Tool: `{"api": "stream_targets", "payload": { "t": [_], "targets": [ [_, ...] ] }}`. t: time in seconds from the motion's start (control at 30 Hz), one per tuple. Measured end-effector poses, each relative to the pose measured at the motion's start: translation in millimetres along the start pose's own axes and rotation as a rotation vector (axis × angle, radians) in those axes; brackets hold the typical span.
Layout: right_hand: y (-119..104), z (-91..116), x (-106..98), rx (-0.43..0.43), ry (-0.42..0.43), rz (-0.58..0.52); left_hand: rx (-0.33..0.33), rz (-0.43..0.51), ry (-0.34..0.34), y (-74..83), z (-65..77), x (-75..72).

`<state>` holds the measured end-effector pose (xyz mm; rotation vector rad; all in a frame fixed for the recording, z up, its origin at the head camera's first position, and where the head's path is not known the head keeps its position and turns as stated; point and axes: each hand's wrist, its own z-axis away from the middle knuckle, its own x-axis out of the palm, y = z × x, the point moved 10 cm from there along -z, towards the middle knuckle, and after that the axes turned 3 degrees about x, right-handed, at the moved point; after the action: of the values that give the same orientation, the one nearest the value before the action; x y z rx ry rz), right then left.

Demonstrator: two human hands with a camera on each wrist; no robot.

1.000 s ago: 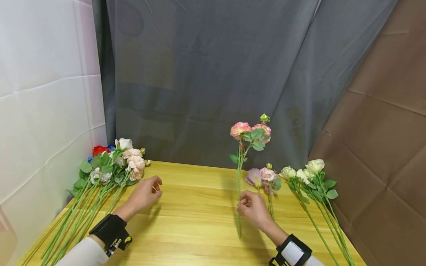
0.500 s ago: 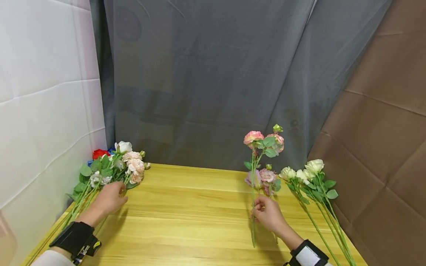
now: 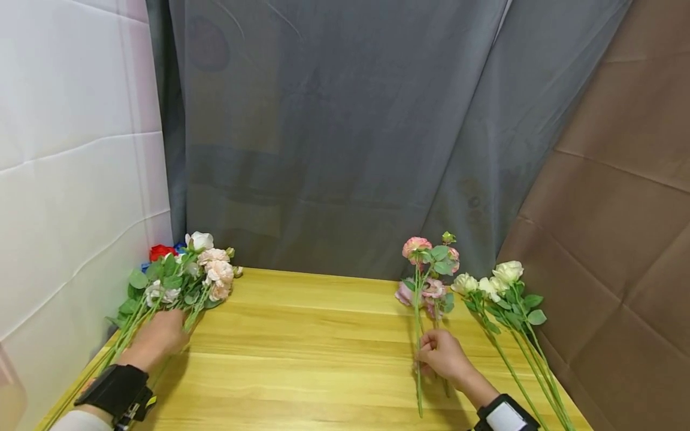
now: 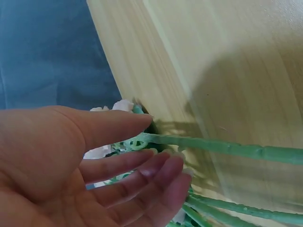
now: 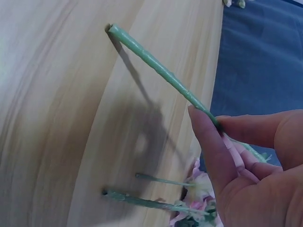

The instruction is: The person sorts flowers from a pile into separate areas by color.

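With our right hand (image 3: 444, 353) we pinch the stem (image 5: 163, 71) of the pink flower (image 3: 417, 247) between thumb and index finger, and its blooms point away from us, over the table (image 3: 302, 323). Just behind it lie the purple flowers (image 3: 434, 289), and to the right the cream roses (image 3: 508, 272). Our left hand (image 3: 159, 338) is at the pile on the left, near the peach flowers (image 3: 218, 272). Its thumb stands apart from its gently bent fingers, with a green stalk (image 4: 227, 145) at this gap; whether we touch it, we cannot tell.
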<state>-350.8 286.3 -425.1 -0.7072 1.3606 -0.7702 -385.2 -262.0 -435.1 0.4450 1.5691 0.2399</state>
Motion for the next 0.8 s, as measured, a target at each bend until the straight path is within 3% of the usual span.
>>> {"api": "stream_targets", "payload": {
  "t": [0.27, 0.47, 0.8],
  "targets": [
    [17, -7, 7, 0.052, -0.070, -0.028, -0.007, -0.019, 0.024, -3.1, 1.2, 0.4],
    [29, -11, 8, 0.110, -0.063, 0.037, 0.005, 0.000, 0.042, -2.1, 0.0, -1.8],
    [31, -11, 5, 0.083, -0.028, 0.054, -0.054, 0.052, -0.052, -7.5, 4.4, 10.9]
  ]
}}
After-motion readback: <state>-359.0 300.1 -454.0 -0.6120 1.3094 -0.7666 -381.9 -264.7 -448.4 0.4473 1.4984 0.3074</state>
